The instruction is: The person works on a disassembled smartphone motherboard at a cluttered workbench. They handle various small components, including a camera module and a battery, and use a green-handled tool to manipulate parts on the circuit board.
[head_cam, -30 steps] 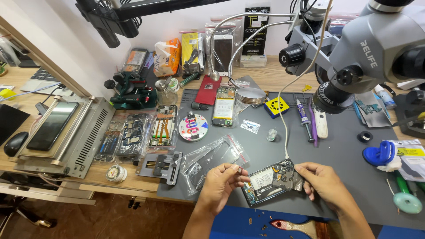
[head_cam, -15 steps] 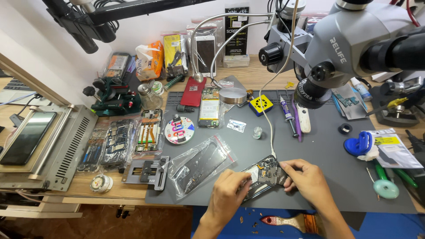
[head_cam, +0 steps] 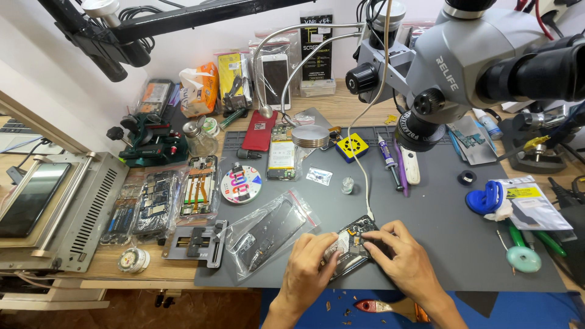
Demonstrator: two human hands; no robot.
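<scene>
An opened phone [head_cam: 353, 244], its back off and the board and battery exposed, is held flat on the grey work mat [head_cam: 426, 207] near its front edge, directly below the microscope head [head_cam: 463, 55]. It is pinched between both hands: the left hand [head_cam: 311, 265] is closed on its near-left end with fingertips pressed to the battery, and the right hand [head_cam: 402, 259] is clamped over its right side. A white cable [head_cam: 364, 183] is seen running away from the phone's far end. Just left of the left hand a clear bag with a dark part [head_cam: 268, 234] is laid, and beyond that a metal jig [head_cam: 198, 242]
</scene>
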